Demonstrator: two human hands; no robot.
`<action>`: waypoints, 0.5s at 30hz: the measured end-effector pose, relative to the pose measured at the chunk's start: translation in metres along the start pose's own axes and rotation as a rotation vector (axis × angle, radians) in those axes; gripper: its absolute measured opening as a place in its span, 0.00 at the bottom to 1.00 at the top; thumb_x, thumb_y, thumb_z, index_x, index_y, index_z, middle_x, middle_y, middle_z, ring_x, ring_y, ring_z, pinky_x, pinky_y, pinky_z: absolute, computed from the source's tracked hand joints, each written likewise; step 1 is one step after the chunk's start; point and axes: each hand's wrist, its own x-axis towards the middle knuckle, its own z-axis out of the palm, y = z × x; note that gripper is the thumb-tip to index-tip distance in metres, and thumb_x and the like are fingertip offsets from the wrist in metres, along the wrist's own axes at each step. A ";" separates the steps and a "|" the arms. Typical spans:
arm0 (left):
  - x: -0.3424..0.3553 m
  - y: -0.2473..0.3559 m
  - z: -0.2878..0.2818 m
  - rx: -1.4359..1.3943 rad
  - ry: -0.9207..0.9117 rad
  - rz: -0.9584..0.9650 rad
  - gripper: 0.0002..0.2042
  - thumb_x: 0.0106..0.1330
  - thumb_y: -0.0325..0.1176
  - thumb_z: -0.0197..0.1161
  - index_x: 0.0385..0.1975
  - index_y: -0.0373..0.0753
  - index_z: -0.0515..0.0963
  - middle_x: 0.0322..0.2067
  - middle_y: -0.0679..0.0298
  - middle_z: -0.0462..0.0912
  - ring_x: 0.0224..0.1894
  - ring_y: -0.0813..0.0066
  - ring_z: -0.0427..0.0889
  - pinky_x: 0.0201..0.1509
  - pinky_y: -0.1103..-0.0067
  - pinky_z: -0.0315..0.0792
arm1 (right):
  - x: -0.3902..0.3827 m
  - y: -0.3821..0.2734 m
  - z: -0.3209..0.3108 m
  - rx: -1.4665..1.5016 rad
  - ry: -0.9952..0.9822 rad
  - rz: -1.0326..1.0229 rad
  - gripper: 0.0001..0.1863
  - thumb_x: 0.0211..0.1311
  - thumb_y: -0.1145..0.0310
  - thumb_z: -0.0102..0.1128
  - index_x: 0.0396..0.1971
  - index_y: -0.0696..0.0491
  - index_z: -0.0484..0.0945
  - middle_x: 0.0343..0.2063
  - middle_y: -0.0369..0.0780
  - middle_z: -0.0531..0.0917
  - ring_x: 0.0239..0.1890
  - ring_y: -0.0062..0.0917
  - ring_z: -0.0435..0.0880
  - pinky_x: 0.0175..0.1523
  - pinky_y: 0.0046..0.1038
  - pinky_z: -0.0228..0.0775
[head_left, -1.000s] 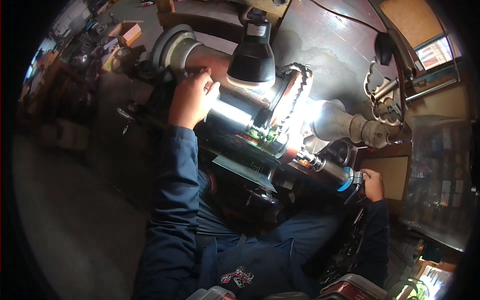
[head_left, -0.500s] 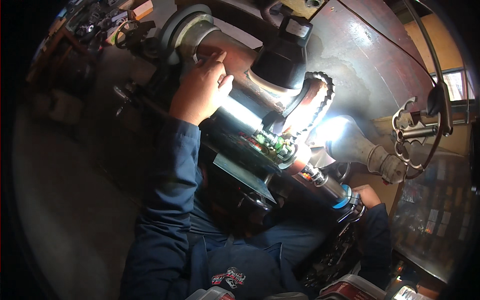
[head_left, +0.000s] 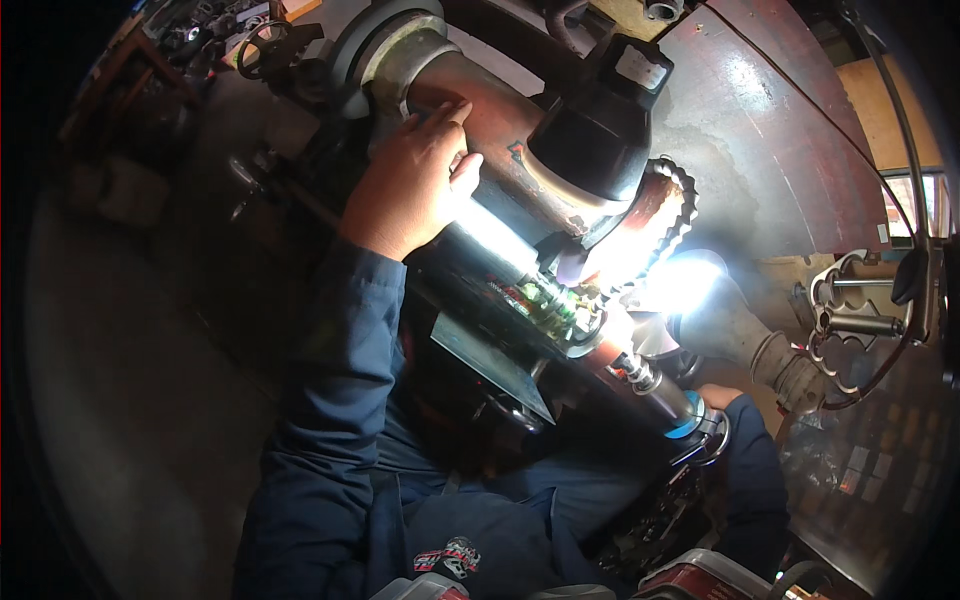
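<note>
Your left hand [head_left: 415,175] lies flat, fingers spread, on the thick grey-brown metal pipe [head_left: 490,120] that runs from the far left toward the middle of the scene. It presses on the pipe rather than closing around it. Half a second ago it rested at the same spot, so it is steadying while your head has leaned closer and the pipe fills more of the view.

Your right hand [head_left: 722,398] is mostly hidden near the lower right, behind the slim silver tool with a blue ring [head_left: 672,400]. It sits at the tool's near end; whether the fingers are closed on it cannot be told. The tool's tip points up and left into a white glare [head_left: 680,285] at the joint, brighter and larger than a second ago, which suggests the work at the joint is under way.

A black cone-shaped lamp housing [head_left: 600,130] with a pale rectangular label on its top hangs over the pipe. A small red mark [head_left: 517,152] sits on the pipe just right of your left hand. A brown curved steel plate [head_left: 780,150] fills the far right. On your dark blue jacket [head_left: 330,400], near the bottom, is a red-and-white emblem [head_left: 447,556].
</note>
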 end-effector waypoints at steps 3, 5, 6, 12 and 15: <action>0.000 -0.001 -0.001 0.009 0.003 0.004 0.24 0.65 0.29 0.63 0.60 0.30 0.69 0.43 0.52 0.82 0.37 0.57 0.81 0.44 0.69 0.76 | 0.026 -0.111 -0.093 -0.391 0.453 -0.081 0.10 0.58 0.65 0.57 0.30 0.53 0.84 0.29 0.41 0.85 0.32 0.32 0.84 0.41 0.35 0.75; -0.006 -0.006 -0.007 0.021 -0.009 -0.013 0.24 0.65 0.29 0.63 0.60 0.30 0.69 0.42 0.52 0.82 0.37 0.57 0.81 0.44 0.69 0.76 | 0.036 -0.185 -0.147 -0.650 0.750 -0.146 0.10 0.59 0.66 0.54 0.29 0.51 0.84 0.28 0.38 0.85 0.30 0.27 0.84 0.40 0.34 0.75; -0.004 -0.004 -0.005 0.000 -0.018 -0.027 0.24 0.65 0.29 0.63 0.60 0.30 0.69 0.40 0.53 0.82 0.36 0.58 0.80 0.44 0.69 0.76 | 0.032 -0.161 -0.135 -0.659 0.744 -0.120 0.10 0.59 0.66 0.54 0.29 0.51 0.84 0.28 0.38 0.85 0.30 0.27 0.84 0.40 0.34 0.75; 0.001 0.000 -0.004 -0.031 -0.014 -0.015 0.24 0.64 0.29 0.64 0.60 0.31 0.69 0.35 0.55 0.81 0.34 0.58 0.80 0.44 0.69 0.76 | 0.001 -0.028 -0.012 -0.045 0.405 0.108 0.11 0.60 0.66 0.58 0.34 0.56 0.84 0.30 0.41 0.86 0.32 0.27 0.84 0.40 0.32 0.75; 0.000 -0.002 0.000 -0.010 -0.008 0.005 0.24 0.65 0.29 0.63 0.61 0.32 0.69 0.38 0.54 0.81 0.35 0.58 0.80 0.45 0.69 0.76 | -0.017 0.044 0.050 0.264 0.228 0.206 0.12 0.60 0.66 0.59 0.36 0.58 0.84 0.31 0.43 0.87 0.32 0.27 0.84 0.40 0.31 0.74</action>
